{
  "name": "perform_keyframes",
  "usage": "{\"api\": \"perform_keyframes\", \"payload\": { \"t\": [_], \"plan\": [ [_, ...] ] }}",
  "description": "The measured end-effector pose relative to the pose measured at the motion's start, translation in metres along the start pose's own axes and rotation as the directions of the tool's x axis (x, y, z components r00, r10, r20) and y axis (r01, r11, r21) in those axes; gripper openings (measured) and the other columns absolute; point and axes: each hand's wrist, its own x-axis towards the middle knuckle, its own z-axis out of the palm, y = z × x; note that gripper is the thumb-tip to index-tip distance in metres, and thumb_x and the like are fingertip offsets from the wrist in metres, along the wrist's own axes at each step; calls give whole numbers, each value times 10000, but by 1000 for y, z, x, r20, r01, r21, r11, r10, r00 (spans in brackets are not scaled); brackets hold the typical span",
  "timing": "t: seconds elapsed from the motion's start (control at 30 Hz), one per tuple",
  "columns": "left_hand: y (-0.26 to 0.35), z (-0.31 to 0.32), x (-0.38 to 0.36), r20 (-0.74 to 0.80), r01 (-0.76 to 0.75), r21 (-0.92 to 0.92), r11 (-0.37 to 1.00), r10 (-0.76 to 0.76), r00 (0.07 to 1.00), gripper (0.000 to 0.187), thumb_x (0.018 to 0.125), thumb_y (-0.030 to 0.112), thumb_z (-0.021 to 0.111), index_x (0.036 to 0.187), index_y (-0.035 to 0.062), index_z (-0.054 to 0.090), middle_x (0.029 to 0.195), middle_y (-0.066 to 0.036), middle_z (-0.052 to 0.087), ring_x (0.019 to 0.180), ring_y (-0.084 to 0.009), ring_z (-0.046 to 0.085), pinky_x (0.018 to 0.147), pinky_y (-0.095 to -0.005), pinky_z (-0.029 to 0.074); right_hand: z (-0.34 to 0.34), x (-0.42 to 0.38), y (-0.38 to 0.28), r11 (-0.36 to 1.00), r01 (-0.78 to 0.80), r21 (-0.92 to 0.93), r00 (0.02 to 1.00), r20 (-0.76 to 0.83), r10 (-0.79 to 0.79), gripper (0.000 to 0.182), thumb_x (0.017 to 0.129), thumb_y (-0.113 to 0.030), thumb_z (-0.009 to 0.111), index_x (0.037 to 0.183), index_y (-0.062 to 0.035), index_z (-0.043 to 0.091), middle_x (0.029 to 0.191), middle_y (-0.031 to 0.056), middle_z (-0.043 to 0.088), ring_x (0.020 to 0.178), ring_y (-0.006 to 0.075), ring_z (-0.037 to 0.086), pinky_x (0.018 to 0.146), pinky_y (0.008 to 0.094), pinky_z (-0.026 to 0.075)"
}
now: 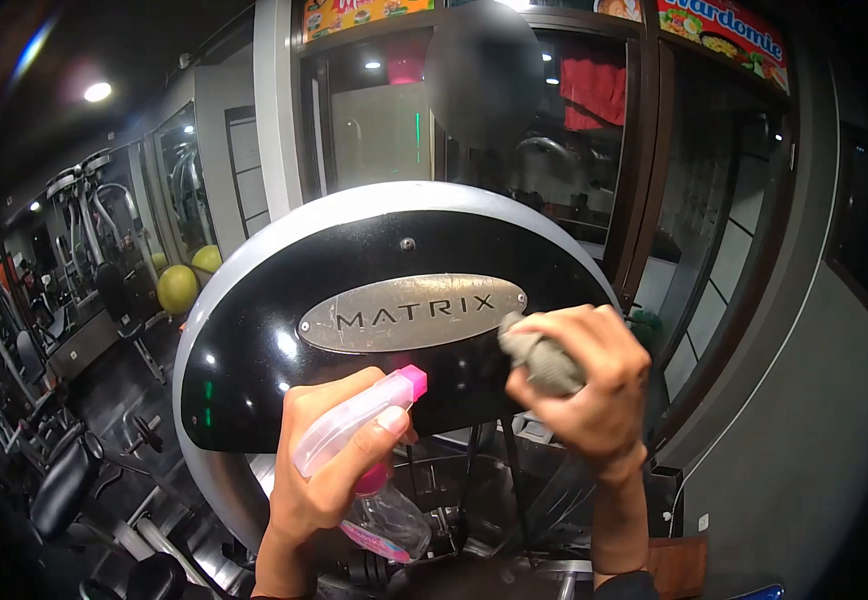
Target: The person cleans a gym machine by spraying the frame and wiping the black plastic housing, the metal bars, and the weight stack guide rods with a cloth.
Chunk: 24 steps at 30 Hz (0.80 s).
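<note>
In front of me stands a glossy black machine panel (pixel 254 390) with a silver curved rim. An oval metal plate (pixel 414 314) lettered MATRIX is fixed on it. My left hand (pixel 329 455) is wrapped round the neck of a spray bottle (pixel 394 522), which has a clear body and a pink nozzle pointing at the panel. My right hand (pixel 589 385) grips a bunched grey cloth (pixel 549 365). The cloth overlaps the lower right end of the plate in this view.
Gym machines (pixel 84 220) and yellow exercise balls (pixel 178 288) are on the left. Behind the panel is a glass front with dark frames (pixel 644 150) and a red cloth (pixel 594 92) hanging. A grey wall (pixel 784 400) runs along the right, with a thin cable.
</note>
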Motion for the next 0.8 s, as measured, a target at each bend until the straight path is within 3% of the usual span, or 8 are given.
{"api": "perform_keyframes", "payload": {
  "t": [0.13, 0.27, 0.33, 0.4, 0.53, 0.67, 0.73, 0.8],
  "plan": [
    [-2, 5, 0, -26, -23, 13, 1000, 23, 999, 332, 862, 260, 590, 778, -58, 633, 672, -113, 621, 566, -163, 583, 554, -276, 426, 5, -4, -7, 992, -118, -54, 990, -83, 113, 287, 625, -65, 763, 903, -88, 696, 898, 56, 687, 780, 247, 624, 691, 355, 507],
    [-3, 6, -2, -55, -46, 29, 999, 47, 997, 360, 843, 290, 577, 756, -54, 637, 676, -106, 625, 530, -148, 559, 533, -269, 414, 14, -21, -48, 996, 56, 65, 997, 58, -60, 411, 554, -157, 852, 941, -153, 715, 907, 18, 678, 795, 223, 616, 679, 333, 524],
    [-3, 7, -2, -60, -34, 35, 999, 36, 998, 366, 837, 294, 576, 754, -57, 638, 668, -105, 622, 523, -144, 557, 529, -268, 412, 19, -31, -44, 992, 88, 91, 996, 13, -90, 453, 528, -182, 865, 957, -171, 721, 917, 3, 676, 800, 218, 613, 664, 321, 524],
    [-2, 7, -2, -80, -17, 37, 999, 20, 997, 378, 823, 302, 575, 751, -63, 642, 653, -102, 616, 510, -138, 554, 522, -266, 410, 6, -32, -28, 990, 50, 134, 997, 58, -58, 444, 527, -180, 862, 948, -160, 723, 926, 17, 680, 795, 225, 611, 676, 333, 526],
    [-3, 9, -1, -83, -37, 66, 997, 42, 996, 388, 824, 304, 574, 752, -71, 643, 644, -112, 612, 512, -144, 563, 521, -264, 410, 0, -39, 8, 990, -136, 38, 982, -124, 139, 341, 559, -52, 784, 888, -108, 714, 907, 49, 694, 794, 246, 613, 689, 346, 521],
    [1, 12, 3, -86, -73, 81, 994, 80, 993, 397, 845, 291, 563, 767, -91, 640, 683, -143, 626, 507, -162, 579, 516, -264, 417, 11, -46, -18, 988, -136, -78, 984, -123, 126, 413, 594, -174, 850, 979, -162, 701, 947, -19, 659, 815, 190, 604, 632, 313, 550],
    [8, 17, 8, -110, -63, 70, 996, 71, 991, 390, 853, 275, 558, 793, -102, 636, 711, -148, 631, 500, -168, 586, 509, -253, 426, 20, -51, -30, 1000, -9, -2, 997, -82, 9, 347, 678, -222, 805, 1001, -155, 695, 946, -14, 645, 808, 182, 594, 628, 293, 557],
    [10, 18, 13, -43, -84, 85, 993, 88, 995, 386, 853, 268, 559, 827, -110, 635, 728, -153, 635, 499, -173, 600, 503, -246, 434, 31, -60, -35, 994, 25, 108, 994, -113, -13, 383, 612, -227, 839, 970, -167, 720, 934, 1, 661, 811, 236, 592, 690, 345, 540]
  ]
}}
